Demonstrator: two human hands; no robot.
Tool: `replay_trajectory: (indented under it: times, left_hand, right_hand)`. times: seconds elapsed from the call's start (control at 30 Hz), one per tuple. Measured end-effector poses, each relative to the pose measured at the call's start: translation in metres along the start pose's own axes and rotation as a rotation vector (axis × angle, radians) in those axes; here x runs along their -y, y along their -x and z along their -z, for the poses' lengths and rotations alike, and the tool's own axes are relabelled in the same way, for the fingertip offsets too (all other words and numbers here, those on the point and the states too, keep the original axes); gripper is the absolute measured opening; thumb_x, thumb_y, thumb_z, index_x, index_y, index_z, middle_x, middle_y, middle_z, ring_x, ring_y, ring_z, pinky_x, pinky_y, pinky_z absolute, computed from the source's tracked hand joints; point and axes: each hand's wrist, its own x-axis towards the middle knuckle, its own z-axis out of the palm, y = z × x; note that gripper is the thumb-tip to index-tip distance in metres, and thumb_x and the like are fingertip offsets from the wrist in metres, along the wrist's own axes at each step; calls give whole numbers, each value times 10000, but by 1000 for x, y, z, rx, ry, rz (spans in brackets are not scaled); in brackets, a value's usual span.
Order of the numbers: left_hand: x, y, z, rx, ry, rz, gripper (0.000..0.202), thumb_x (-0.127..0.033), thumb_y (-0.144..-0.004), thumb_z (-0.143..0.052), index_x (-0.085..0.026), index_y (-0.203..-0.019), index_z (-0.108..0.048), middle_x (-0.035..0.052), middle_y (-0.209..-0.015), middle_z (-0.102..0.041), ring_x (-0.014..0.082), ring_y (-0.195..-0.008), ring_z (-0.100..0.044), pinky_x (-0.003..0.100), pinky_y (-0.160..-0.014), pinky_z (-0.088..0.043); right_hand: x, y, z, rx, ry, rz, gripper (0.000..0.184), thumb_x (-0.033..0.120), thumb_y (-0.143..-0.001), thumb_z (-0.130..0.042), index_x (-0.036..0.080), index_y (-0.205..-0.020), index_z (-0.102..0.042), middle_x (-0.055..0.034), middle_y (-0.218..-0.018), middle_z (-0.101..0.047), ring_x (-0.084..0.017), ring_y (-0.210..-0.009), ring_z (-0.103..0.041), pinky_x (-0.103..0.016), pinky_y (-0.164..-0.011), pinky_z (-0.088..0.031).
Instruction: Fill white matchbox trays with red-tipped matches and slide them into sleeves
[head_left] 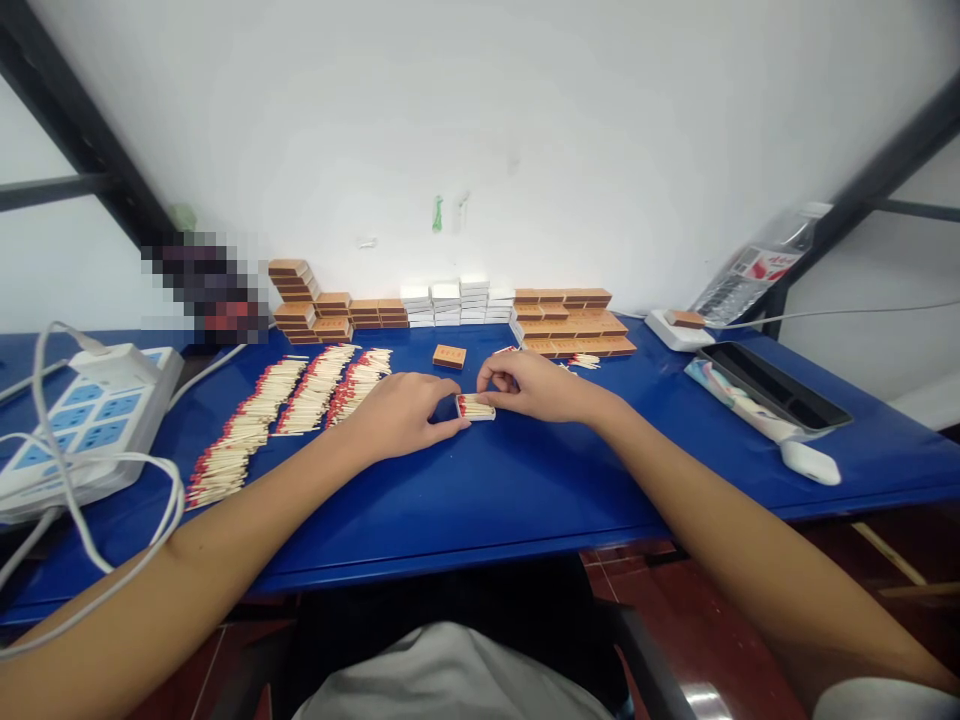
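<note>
A small white matchbox tray (475,407) with red-headed matches in it lies on the blue table in front of me. My left hand (409,412) grips the tray's left end between thumb and index finger. Over its right side, my right hand (536,388) is closed in a pinch at the matches; whether a match is between the fingertips is hidden. Just behind the tray is a closed brown matchbox (449,356). Rows of loose matches (251,420) spread to the left of my left hand. A few matches (585,361) lie behind my right forearm.
Brown matchboxes (570,325) and white trays (444,305) are stacked along the wall. A power strip (112,420) with looping white cables is at the left. To the right are a white adapter (679,330), a black phone-like slab (776,385) and a plastic bottle (761,265).
</note>
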Motion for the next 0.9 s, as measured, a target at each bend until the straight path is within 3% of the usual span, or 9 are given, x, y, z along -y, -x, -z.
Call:
replay_trajectory:
  times: [0.13, 0.27, 0.4, 0.6, 0.9]
  left_hand:
    - [2, 1, -3, -48, 19, -22, 456, -492, -975, -665, -214, -1336, -674, 22, -830, -725, 220, -746, -679, 308, -610, -383]
    - [3, 2, -4, -87, 54, -82, 288, -433, -997, -641, -224, -1160, -752, 14, -812, -719, 195, -733, -671, 302, -627, -388]
    - [3, 1, -5, -113, 64, -144, 268, -424, -1016, -612, -206, -1036, -768, 20, -799, -711, 177, -702, -648, 296, -617, -372]
    - [4, 0, -8, -125, 57, -184, 234, -378, -1023, -614, -208, -1035, -774, 18, -779, -699, 168, -686, -631, 288, -625, -366]
    - [5, 1, -9, -124, 57, -216, 230, -355, -1025, -604, -205, -1025, -778, 14, -757, -689, 163, -671, -628, 295, -634, -377]
  right_hand:
    - [1, 1, 1, 2, 7, -2, 169, 352, -942, -675, 200, -868, -683, 29, -691, -508, -144, -647, -464, -290, -634, -317]
    - [3, 2, 5, -1, -12, -28, 206, 403, -929, -699, 199, -900, -699, 29, -704, -509, -141, -642, -464, -291, -623, -316]
    - [5, 4, 7, 33, -14, -31, 265, 462, -909, -726, 198, -905, -709, 21, -719, -521, -144, -646, -480, -289, -615, -326]
    - [6, 4, 7, 33, -22, -17, 331, 531, -922, -706, 200, -913, -722, 17, -713, -527, -148, -646, -481, -294, -614, -333]
    - [5, 5, 7, 56, -25, -18, 312, 516, -924, -701, 205, -926, -714, 5, -748, -553, -153, -665, -490, -296, -619, -340]
